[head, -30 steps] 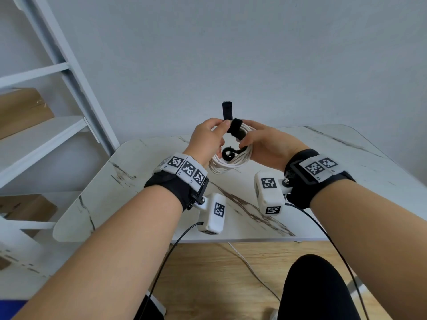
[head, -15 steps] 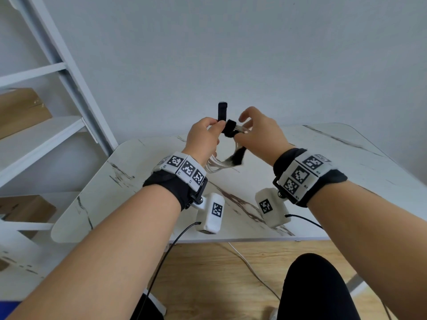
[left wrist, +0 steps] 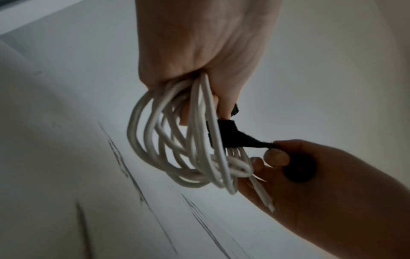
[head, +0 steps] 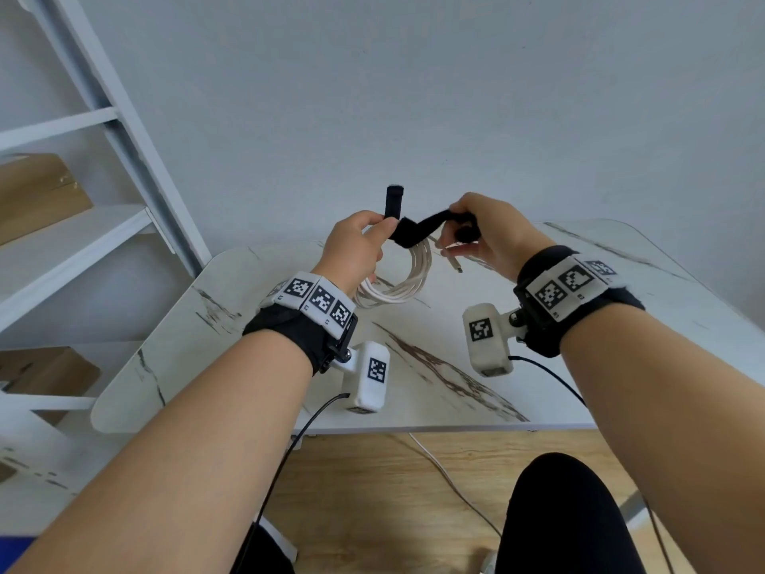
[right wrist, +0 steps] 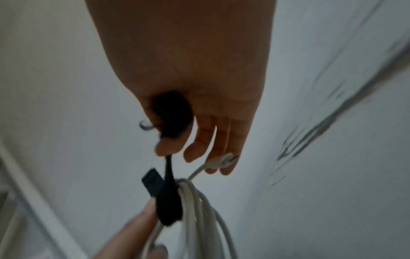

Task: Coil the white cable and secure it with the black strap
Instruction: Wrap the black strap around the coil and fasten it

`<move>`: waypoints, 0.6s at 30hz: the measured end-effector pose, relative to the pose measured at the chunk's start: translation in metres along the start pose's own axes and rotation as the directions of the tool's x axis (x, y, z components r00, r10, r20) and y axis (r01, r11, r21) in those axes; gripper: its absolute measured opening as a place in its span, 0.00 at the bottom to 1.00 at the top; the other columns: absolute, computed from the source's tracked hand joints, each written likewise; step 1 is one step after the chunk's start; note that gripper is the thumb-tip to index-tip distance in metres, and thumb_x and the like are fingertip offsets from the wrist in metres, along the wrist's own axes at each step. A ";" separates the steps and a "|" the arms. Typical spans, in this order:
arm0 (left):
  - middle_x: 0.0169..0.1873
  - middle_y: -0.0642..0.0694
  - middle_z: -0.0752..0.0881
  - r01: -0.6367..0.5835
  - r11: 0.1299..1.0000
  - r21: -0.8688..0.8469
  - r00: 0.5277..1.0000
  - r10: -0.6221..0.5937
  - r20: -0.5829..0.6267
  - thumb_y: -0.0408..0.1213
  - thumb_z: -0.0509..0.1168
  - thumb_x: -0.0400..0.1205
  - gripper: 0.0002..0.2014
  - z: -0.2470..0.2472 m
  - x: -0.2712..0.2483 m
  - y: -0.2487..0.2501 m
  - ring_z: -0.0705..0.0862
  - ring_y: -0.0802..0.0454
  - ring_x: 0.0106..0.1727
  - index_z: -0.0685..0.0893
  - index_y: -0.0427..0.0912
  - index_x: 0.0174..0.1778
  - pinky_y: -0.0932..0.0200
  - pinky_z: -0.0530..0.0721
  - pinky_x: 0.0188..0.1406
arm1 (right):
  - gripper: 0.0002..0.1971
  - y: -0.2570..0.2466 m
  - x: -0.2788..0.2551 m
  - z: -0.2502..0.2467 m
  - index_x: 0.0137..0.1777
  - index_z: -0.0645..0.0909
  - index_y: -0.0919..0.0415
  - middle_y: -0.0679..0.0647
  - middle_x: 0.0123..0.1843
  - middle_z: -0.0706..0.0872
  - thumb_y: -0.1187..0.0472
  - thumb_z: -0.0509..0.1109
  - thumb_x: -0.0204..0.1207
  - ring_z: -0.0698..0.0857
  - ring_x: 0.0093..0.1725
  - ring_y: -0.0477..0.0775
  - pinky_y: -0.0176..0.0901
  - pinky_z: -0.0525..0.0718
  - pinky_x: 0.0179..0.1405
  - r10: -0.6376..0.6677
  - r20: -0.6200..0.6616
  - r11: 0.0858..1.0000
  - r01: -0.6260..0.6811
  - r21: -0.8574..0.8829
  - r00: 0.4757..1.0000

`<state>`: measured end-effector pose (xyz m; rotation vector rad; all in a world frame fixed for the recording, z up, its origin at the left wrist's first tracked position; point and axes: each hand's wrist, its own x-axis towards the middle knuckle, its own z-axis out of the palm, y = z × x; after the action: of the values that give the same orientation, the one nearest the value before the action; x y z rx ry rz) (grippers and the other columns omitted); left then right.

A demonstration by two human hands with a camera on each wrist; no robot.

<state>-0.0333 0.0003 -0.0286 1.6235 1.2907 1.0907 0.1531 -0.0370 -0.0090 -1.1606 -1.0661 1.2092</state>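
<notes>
A smooth, white marble-patterned tabletop [head: 476, 391] with rounded corners and dark veins lies below both hands. Held above it, the white cable [head: 407, 279] hangs in loose round loops from the left hand [head: 358, 250], whose fingers curl around the bundle. The fuzzy black strap [head: 418, 232] wraps the coil's top; the right hand [head: 490, 238] pinches its free end, pulled sideways.

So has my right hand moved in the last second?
Yes. The right hand has swung right, away from the left hand, pulling the black strap out over the table.
</notes>
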 end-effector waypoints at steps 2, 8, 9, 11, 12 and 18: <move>0.20 0.51 0.72 0.018 0.999 -0.036 1.000 -0.017 0.018 0.47 0.65 0.84 0.13 -0.002 -0.001 0.001 0.68 0.54 0.18 0.84 0.43 0.59 0.63 0.72 0.20 | 0.12 0.001 0.003 -0.003 0.39 0.75 0.66 0.58 0.25 0.79 0.64 0.60 0.84 0.82 0.34 0.59 0.56 0.87 0.54 0.029 -0.036 0.978 -0.021 0.210 0.999; 0.19 0.50 0.67 0.040 0.984 -0.172 0.994 -0.021 0.111 0.44 0.65 0.85 0.08 -0.006 -0.007 0.006 0.65 0.54 0.17 0.85 0.44 0.52 0.63 0.69 0.18 | 0.17 0.008 0.015 -0.009 0.32 0.77 0.64 0.55 0.30 0.78 0.60 0.63 0.84 0.80 0.32 0.51 0.44 0.88 0.49 -0.050 -0.257 0.998 0.038 -0.051 0.965; 0.19 0.50 0.65 0.048 0.978 -0.202 0.991 -0.022 0.129 0.44 0.65 0.85 0.07 -0.007 -0.009 0.007 0.64 0.54 0.17 0.84 0.44 0.50 0.63 0.68 0.18 | 0.17 0.011 0.018 -0.010 0.32 0.77 0.63 0.54 0.30 0.78 0.60 0.63 0.84 0.79 0.31 0.51 0.43 0.87 0.47 -0.064 -0.309 0.995 0.036 -0.095 0.949; 0.20 0.50 0.64 0.073 0.962 -0.263 0.985 -0.028 0.168 0.43 0.65 0.85 0.08 -0.006 -0.012 0.012 0.62 0.54 0.17 0.84 0.43 0.49 0.64 0.66 0.17 | 0.18 0.020 0.022 -0.015 0.30 0.78 0.62 0.53 0.29 0.80 0.59 0.63 0.82 0.79 0.30 0.51 0.44 0.86 0.46 -0.069 -0.385 0.983 -0.003 -0.183 0.920; 0.20 0.50 0.63 0.087 0.953 -0.292 0.982 -0.033 0.186 0.42 0.65 0.85 0.08 -0.004 -0.013 0.014 0.62 0.54 0.17 0.84 0.42 0.49 0.64 0.64 0.17 | 0.19 0.024 0.023 -0.015 0.28 0.78 0.61 0.53 0.29 0.80 0.58 0.63 0.82 0.79 0.29 0.51 0.44 0.85 0.44 -0.056 -0.394 0.975 -0.035 -0.221 0.917; 0.19 0.50 0.62 0.115 0.901 -0.418 0.987 -0.057 0.149 0.41 0.65 0.85 0.08 0.007 -0.012 0.025 0.61 0.54 0.18 0.83 0.40 0.51 0.64 0.64 0.17 | 0.20 0.040 0.012 0.014 0.29 0.78 0.72 0.61 0.29 0.73 0.60 0.64 0.80 0.68 0.29 0.53 0.43 0.67 0.30 -0.085 -0.257 0.914 -0.027 -0.405 0.963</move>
<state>-0.0204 -0.0166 -0.0093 1.2727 0.9452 1.0986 0.1356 -0.0236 -0.0476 -1.5740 -1.1492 0.7904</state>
